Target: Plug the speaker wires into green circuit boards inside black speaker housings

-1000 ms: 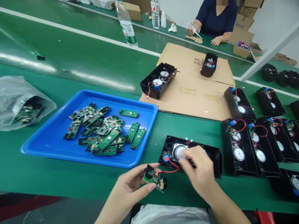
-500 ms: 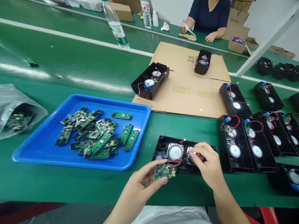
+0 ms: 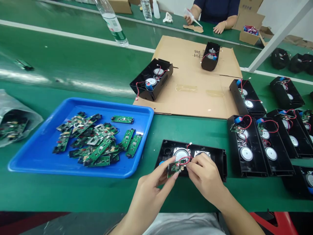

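Observation:
Between the thumb and fingers of my left hand (image 3: 156,182) is a small green circuit board (image 3: 174,167), held tilted above a black speaker housing (image 3: 215,160). A red wire (image 3: 185,160) loops from the board. My right hand (image 3: 205,174) is pinched at the board's right edge, on a wire plug that its fingers mostly cover. Two round silver speakers sit in the housing; the left speaker (image 3: 181,153) is partly behind my left fingers, the right one (image 3: 201,152) partly behind my right hand. A blue part (image 3: 161,162) shows at the housing's left end.
A blue tray (image 3: 29,160) of piled circuit boards lies left, beside a plastic bag (image 3: 31,114) of boards. Cardboard (image 3: 190,102) bears two housings. More wired housings (image 3: 246,166) stand right. Across the bench are a water bottle (image 3: 113,26) and a person (image 3: 215,13) holding a squeeze bottle.
My right hand has moved left with the wire plug, up to the board's edge. The board in my left hand has turned and shifted slightly right and up. The camera view has shifted a little.

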Tool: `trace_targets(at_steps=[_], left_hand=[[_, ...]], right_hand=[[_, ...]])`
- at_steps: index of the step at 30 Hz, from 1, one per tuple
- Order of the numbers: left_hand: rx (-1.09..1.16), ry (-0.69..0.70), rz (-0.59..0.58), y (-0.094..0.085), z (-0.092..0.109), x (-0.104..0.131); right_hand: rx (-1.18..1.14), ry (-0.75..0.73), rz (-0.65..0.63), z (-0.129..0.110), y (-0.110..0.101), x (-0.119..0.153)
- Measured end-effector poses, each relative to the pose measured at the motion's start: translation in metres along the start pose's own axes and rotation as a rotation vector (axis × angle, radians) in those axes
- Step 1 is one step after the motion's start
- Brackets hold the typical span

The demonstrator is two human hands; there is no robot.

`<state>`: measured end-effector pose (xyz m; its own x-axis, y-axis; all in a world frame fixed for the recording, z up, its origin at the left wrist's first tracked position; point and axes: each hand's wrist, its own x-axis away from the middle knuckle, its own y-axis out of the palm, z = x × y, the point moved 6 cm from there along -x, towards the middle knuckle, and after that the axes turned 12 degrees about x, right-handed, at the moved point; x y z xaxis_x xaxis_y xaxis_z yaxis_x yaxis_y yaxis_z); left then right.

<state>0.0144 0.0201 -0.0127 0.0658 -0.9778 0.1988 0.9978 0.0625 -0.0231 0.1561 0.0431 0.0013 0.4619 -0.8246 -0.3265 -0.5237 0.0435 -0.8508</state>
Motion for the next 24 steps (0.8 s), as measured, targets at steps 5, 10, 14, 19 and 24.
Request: trace_targets(at_steps=[5,10,14,19,24], left_hand=[[-0.033,0.030,-0.010,-0.002,-0.001,-0.001],[-0.034,0.087,-0.042,0.001,0.004,-0.003],[-0.057,0.130,-0.085,0.004,0.008,-0.005],[-0.088,0.131,-0.097,0.003,0.009,-0.006],[-0.100,0.145,-0.075,0.005,0.007,-0.005]], right_hand=[[0.124,-0.131,0.032,-0.008,-0.003,-0.003],[0.099,-0.136,0.044,-0.008,-0.003,-0.003],[0.143,-0.142,0.081,-0.010,-0.003,-0.003],[0.188,-0.153,0.108,-0.014,-0.002,-0.001],[0.216,-0.121,0.134,-0.015,-0.001,-0.001]])
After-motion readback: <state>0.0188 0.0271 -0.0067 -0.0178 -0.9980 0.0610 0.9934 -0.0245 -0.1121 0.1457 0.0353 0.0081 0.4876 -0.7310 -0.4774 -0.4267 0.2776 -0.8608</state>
